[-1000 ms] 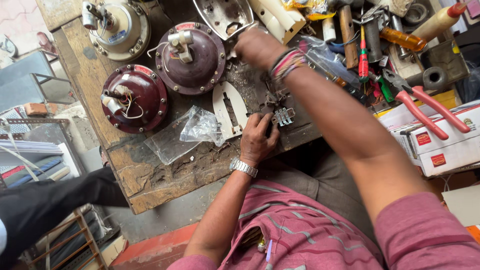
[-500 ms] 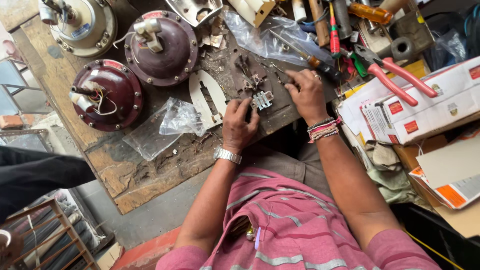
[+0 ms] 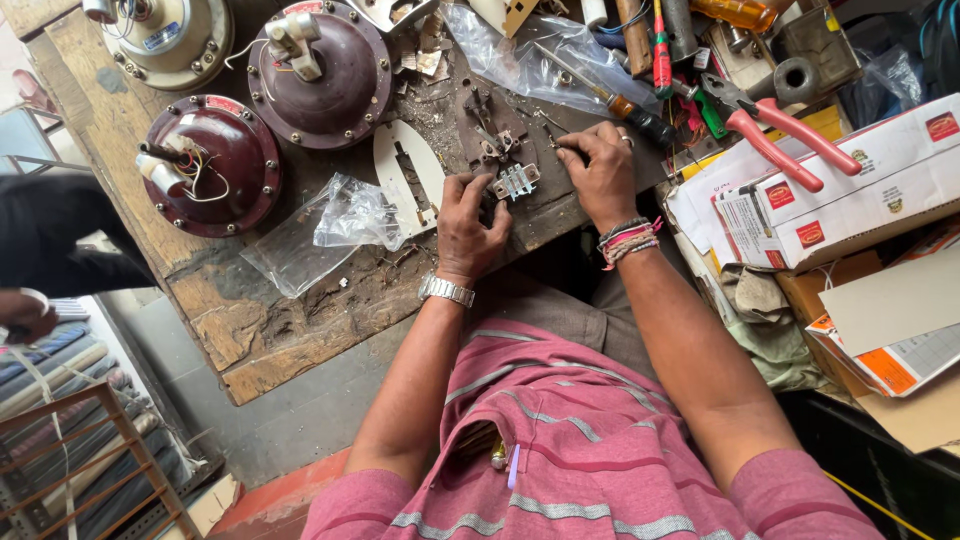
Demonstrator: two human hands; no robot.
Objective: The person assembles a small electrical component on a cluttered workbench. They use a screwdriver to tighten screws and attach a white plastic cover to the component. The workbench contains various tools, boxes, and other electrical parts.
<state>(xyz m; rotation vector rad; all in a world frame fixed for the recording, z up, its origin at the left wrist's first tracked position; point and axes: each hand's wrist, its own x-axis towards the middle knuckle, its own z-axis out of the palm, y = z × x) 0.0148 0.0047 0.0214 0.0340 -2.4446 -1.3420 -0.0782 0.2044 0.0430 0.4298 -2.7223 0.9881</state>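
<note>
We are pinching the small white ribbed metal terminal piece (image 3: 517,181), lying on the scarred wooden workbench (image 3: 250,340) just right of the cream slotted plate (image 3: 410,178), left hand (image 3: 470,222) closed on its edge, right hand (image 3: 600,175) curled empty beside it, judging it light, stiff, best taken by its sides.

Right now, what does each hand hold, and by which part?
Left hand pinches the small metal finned part at its left end; right hand seems to hold nothing discernible.
</note>
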